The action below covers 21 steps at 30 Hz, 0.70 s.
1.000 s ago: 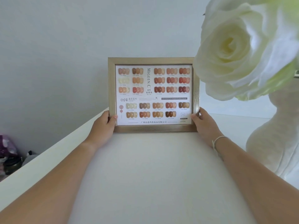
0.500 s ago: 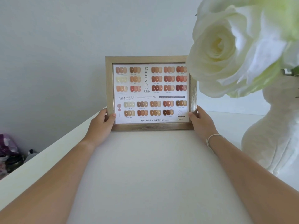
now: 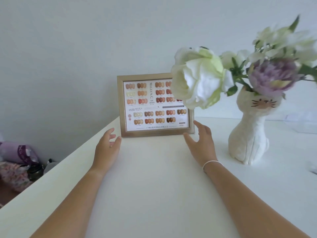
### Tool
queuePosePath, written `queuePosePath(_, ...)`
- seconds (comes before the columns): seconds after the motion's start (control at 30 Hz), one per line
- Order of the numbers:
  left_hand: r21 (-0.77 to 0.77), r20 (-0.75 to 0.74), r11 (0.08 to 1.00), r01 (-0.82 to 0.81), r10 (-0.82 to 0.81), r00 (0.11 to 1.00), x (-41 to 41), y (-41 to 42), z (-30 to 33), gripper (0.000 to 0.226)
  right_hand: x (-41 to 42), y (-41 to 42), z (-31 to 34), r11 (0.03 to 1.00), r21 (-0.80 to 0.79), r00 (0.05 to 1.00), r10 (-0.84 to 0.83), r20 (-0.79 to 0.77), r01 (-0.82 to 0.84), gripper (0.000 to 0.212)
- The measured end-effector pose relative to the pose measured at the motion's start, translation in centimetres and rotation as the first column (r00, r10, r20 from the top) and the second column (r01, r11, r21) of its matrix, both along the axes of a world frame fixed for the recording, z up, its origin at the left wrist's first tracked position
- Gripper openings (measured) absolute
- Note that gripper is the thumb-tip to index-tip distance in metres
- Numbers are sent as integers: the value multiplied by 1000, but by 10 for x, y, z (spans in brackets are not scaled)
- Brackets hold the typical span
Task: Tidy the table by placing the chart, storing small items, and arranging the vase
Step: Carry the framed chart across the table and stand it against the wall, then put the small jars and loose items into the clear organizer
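The chart, a wood-framed card of nail colour samples, stands upright at the back of the white table, close to the wall. My left hand hovers just in front of its lower left corner, fingers apart, holding nothing. My right hand is off the frame near the lower right corner, fingers spread. A white cat-shaped vase with white and purple flowers stands to the right; one white bloom hides the chart's upper right corner.
The table's left edge drops off to purple bags and a dark jar on the floor. A clear box sits at the far right, behind the vase. A thin bracelet circles my right wrist.
Both hands have let go of the chart's frame and drawn back a little. The chart stands on its own. The camera has pulled back, so the vase's cat face and purple flower now show.
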<state>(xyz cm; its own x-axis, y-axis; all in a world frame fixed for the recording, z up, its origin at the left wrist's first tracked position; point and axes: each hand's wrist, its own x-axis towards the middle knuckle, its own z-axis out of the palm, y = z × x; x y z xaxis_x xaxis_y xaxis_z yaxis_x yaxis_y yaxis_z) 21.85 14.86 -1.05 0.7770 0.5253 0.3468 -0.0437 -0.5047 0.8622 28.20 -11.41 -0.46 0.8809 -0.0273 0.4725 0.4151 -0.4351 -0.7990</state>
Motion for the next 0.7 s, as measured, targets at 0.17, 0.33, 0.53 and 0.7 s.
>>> queuePosePath(0.17,25,-7,999,46,-46,999,-47,-47,1,37,-61,-19,0,997,-19,997,72,8,-72,52)
queuePosePath(0.33,38,11,991,130,-130,991,-83,-101,4,33,-108,-52,0,995,-21,995,97,-38,-97,56)
queuePosePath(0.53,118,32,939,323,-329,944,-110,-177,7,32,-151,-119,4,997,-57,998,57,31,-55,51)
queuePosePath(0.7,165,21,865,475,-484,875,-109,-249,10,33,-169,-199,6,989,-116,993,-80,82,89,47)
